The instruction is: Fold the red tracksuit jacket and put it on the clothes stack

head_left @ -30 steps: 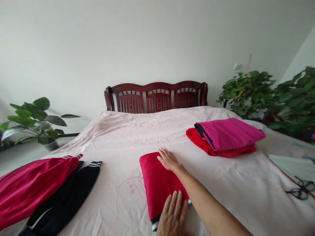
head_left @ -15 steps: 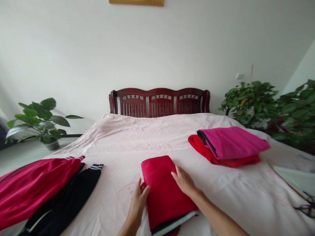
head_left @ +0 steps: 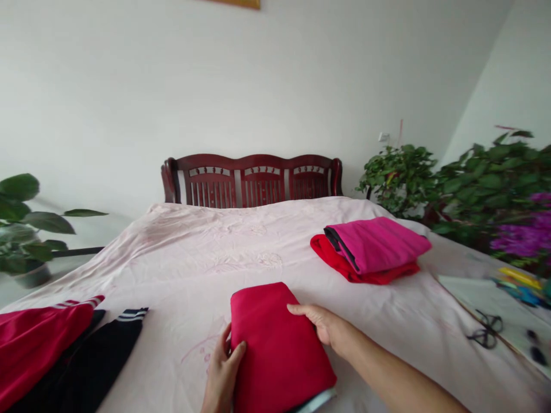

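Observation:
A folded red garment [head_left: 275, 344] lies on the pale pink bed sheet [head_left: 206, 258] right in front of me. My left hand [head_left: 221, 373] grips its left edge, thumb on top and fingers tucked at the side. My right hand [head_left: 325, 324] holds its right edge, fingers curled around it. Further back on the right sits a stack of two folded pieces, a magenta one [head_left: 374, 244] on top of a red one [head_left: 340, 264].
A red jacket [head_left: 34, 338] and a black garment with white stripes [head_left: 94, 361] lie unfolded at the left. The dark wooden headboard [head_left: 252, 180] stands against the wall. Potted plants [head_left: 473, 183] stand at the right, another plant [head_left: 21, 229] at the left. Black scissors [head_left: 486, 332] lie at the right.
My left hand moved from the garment's near end to its left edge, and my right hand from its far corner to its right edge. The view has swung to the right.

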The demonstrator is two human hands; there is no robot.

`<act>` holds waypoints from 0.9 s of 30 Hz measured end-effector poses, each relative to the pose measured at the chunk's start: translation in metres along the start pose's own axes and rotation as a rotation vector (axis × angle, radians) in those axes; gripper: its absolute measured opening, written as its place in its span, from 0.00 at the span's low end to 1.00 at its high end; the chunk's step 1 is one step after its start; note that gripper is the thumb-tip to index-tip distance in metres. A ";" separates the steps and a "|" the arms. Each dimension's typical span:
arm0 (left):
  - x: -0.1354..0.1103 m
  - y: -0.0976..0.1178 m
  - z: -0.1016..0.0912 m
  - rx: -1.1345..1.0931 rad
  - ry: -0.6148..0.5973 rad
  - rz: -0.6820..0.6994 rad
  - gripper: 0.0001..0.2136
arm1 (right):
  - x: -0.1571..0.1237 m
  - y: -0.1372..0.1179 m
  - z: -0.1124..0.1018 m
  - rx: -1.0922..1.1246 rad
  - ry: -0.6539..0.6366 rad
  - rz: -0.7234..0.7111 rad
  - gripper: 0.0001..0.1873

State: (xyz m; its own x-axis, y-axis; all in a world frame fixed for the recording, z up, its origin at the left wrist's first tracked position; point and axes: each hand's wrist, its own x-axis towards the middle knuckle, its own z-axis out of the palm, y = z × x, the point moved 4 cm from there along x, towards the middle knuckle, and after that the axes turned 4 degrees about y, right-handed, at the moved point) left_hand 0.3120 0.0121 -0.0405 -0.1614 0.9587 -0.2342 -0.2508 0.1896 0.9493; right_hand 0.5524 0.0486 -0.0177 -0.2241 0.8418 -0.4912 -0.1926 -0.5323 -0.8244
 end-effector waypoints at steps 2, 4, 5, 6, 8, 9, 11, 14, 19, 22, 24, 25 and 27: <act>-0.003 0.003 -0.003 0.061 0.023 0.009 0.32 | -0.014 0.001 0.007 0.059 -0.031 0.086 0.18; -0.005 0.006 -0.004 0.074 0.027 0.013 0.30 | -0.026 0.001 0.012 0.068 -0.057 0.033 0.20; -0.006 0.008 -0.004 0.065 0.022 0.018 0.29 | -0.031 0.001 0.015 0.066 -0.079 -0.022 0.23; -0.007 0.009 -0.004 0.053 0.014 0.026 0.29 | -0.037 0.001 0.018 0.063 -0.101 -0.086 0.26; -0.008 0.012 -0.004 0.044 0.008 0.049 0.28 | -0.045 0.000 0.024 0.068 -0.122 -0.218 0.33; -0.008 0.014 -0.004 0.050 0.008 0.057 0.28 | -0.049 0.000 0.026 0.080 -0.123 -0.271 0.34; -0.009 0.016 -0.002 0.069 0.000 0.055 0.28 | -0.053 0.000 0.031 0.125 -0.120 -0.340 0.35; -0.012 0.017 0.004 0.068 -0.024 0.007 0.28 | -0.059 -0.006 0.029 0.214 -0.049 -0.405 0.30; -0.010 0.007 0.010 -0.085 -0.010 -0.074 0.36 | -0.089 -0.053 0.000 0.214 0.132 -0.550 0.28; -0.006 0.000 0.009 -0.107 -0.003 -0.111 0.38 | -0.118 -0.108 -0.038 0.181 0.357 -0.704 0.29; -0.004 -0.002 0.008 -0.105 -0.013 -0.120 0.38 | -0.136 -0.150 -0.068 0.200 0.532 -0.856 0.29; -0.003 -0.003 0.007 -0.104 -0.015 -0.121 0.38 | -0.144 -0.172 -0.085 0.224 0.613 -0.967 0.29; 0.000 -0.005 0.006 -0.095 -0.011 -0.121 0.39 | -0.152 -0.210 -0.118 0.287 0.749 -1.173 0.28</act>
State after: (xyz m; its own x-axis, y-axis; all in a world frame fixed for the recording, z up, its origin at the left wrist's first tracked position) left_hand 0.3186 0.0126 -0.0443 -0.1138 0.9325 -0.3427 -0.3570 0.2835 0.8900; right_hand 0.7400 0.0435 0.1967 0.7319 0.6008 0.3214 -0.1146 0.5736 -0.8111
